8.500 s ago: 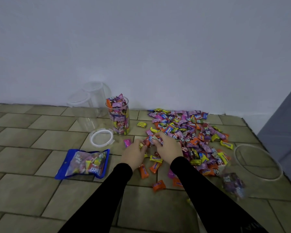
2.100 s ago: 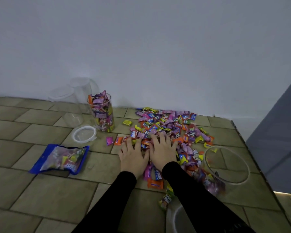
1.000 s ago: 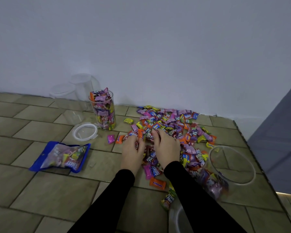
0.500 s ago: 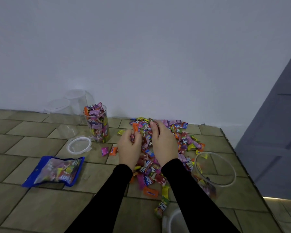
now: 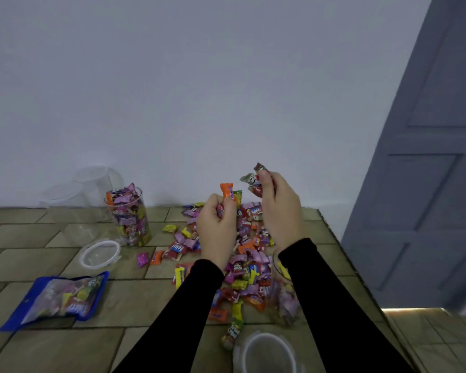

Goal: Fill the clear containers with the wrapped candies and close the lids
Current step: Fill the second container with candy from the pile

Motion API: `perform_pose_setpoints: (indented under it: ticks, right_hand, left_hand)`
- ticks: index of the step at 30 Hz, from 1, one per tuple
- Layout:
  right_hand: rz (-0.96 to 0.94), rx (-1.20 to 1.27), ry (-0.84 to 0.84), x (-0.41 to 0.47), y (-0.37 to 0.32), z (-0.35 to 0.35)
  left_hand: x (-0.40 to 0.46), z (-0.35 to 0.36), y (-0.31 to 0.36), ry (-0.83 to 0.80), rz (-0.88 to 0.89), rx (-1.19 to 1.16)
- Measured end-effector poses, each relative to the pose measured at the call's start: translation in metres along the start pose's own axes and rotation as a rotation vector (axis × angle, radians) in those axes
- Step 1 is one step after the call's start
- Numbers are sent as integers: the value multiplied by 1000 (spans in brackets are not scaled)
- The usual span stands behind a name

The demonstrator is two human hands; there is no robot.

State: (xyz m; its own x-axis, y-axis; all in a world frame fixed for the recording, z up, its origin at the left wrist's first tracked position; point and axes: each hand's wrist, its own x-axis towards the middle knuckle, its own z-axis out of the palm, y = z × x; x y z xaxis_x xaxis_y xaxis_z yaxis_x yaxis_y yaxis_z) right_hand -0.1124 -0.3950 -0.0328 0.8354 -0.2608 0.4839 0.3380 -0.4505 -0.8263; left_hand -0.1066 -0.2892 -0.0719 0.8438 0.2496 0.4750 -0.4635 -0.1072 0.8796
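Observation:
A pile of wrapped candies (image 5: pixel 242 262) lies on the tiled surface by the wall. My left hand (image 5: pixel 218 229) grips a handful of candies above the pile, an orange one sticking up. My right hand (image 5: pixel 279 208) grips another handful, raised higher. A clear container (image 5: pixel 128 216) heaped full of candies stands open at the left, its lid (image 5: pixel 100 253) flat beside it. A clear container (image 5: pixel 284 292) with a few candies inside is mostly hidden behind my right forearm. Another clear lid (image 5: pixel 267 354) lies at the bottom edge.
Two empty lidded clear containers (image 5: pixel 92 184) stand against the wall at the back left. A blue candy bag (image 5: pixel 57 297) lies at the front left. The surface's right edge (image 5: pixel 345 265) drops off beside a grey door (image 5: pixel 425 184).
Both hands closed on candies in the pile and lifted them off the surface, the right hand higher. The camera tilted up.

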Motion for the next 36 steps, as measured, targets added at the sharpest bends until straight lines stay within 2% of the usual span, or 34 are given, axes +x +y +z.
perform_pose_setpoints:
  ticks: [3, 8, 12, 21, 26, 32, 36]
  right_hand:
    - [47, 93, 104, -2, 9, -27]
    - [127, 170, 213, -14, 23, -59]
    - [221, 305, 265, -23, 34, -68]
    - [316, 380, 299, -28, 51, -63]
    - [313, 376, 298, -29, 54, -65]
    - [285, 375, 274, -29, 53, -63]
    - [276, 361, 271, -29, 54, -63]
  left_hand:
    - [-15, 21, 15, -57, -62, -110]
    - [-39, 49, 34, -156, -267, -315]
    - [-49, 59, 36, -211, -195, -266]
    - [-59, 57, 35, -284, -83, -180]
    - [-64, 59, 29, -294, -104, -198]
    - [-67, 56, 28, -327, -8, -277]
    - [-66, 55, 20, -337, -24, -291]
